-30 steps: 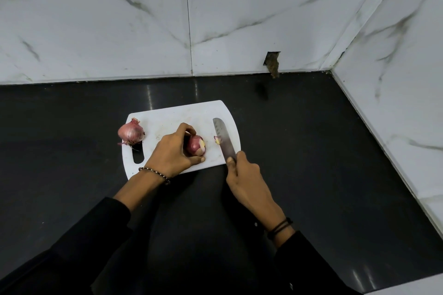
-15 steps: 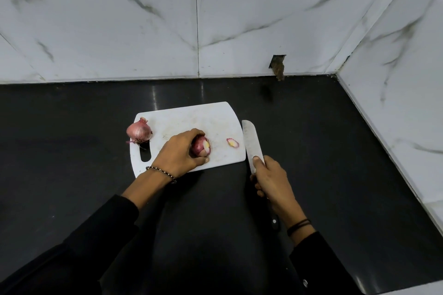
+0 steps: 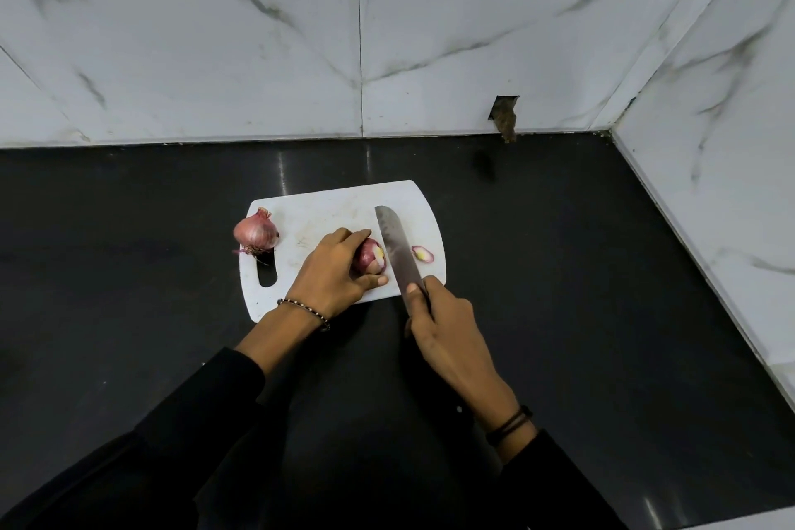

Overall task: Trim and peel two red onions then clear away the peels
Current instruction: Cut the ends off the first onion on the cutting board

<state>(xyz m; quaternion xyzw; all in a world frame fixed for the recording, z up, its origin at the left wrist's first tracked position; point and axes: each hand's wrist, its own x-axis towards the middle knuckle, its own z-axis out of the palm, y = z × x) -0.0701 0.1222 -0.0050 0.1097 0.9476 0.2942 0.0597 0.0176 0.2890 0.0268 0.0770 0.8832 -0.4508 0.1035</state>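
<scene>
On the white cutting board (image 3: 327, 207) my left hand (image 3: 333, 273) grips a red onion (image 3: 371, 258) lying on its side, its cut pale end facing right. My right hand (image 3: 443, 323) grips the handle of a knife (image 3: 398, 250), whose blade lies right beside that cut end, tip pointing away from me. A small cut-off onion piece (image 3: 422, 254) lies on the board to the right of the blade. A second red onion (image 3: 256, 233), whole with its skin and roots, sits at the board's left edge above the handle slot.
The board lies on a black countertop (image 3: 580, 271) in a corner of white marble-tiled walls (image 3: 473, 34). A small broken hole (image 3: 504, 116) shows in the back wall near the counter.
My right hand has brought the knife back from the counter beside the board onto the board, next to the onion's cut end. My left hand keeps hold of the onion.
</scene>
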